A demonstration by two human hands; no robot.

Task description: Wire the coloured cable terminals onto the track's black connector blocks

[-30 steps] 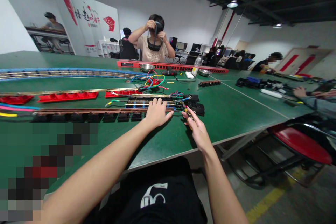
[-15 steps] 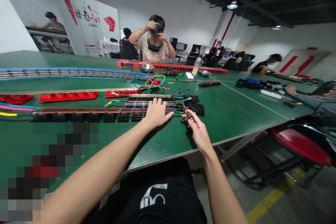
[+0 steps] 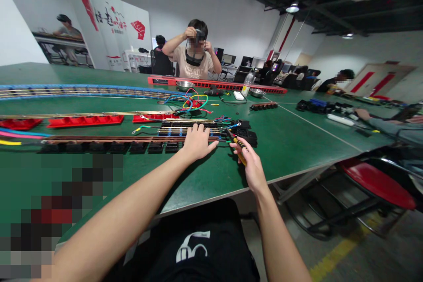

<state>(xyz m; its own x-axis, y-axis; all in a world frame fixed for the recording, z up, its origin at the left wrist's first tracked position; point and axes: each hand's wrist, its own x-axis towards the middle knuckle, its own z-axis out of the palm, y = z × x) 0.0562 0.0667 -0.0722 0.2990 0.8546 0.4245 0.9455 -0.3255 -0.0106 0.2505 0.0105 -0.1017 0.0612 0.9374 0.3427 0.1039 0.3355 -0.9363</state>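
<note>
At nine o'clock, the frame crops the blue rail strip (image 3: 76, 91). The left hand (image 3: 197, 142) hides some rods (image 3: 173, 131); the tips of the pliers (image 3: 242, 145) look blurred

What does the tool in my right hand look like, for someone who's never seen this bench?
On the green table, find the two bare arms reaching in from the near edge. The right hand holds a slim hand tool, its dark tip pointing towards the black blocks. Its yellow-and-black grip sets it apart from those plain black blocks.
</note>
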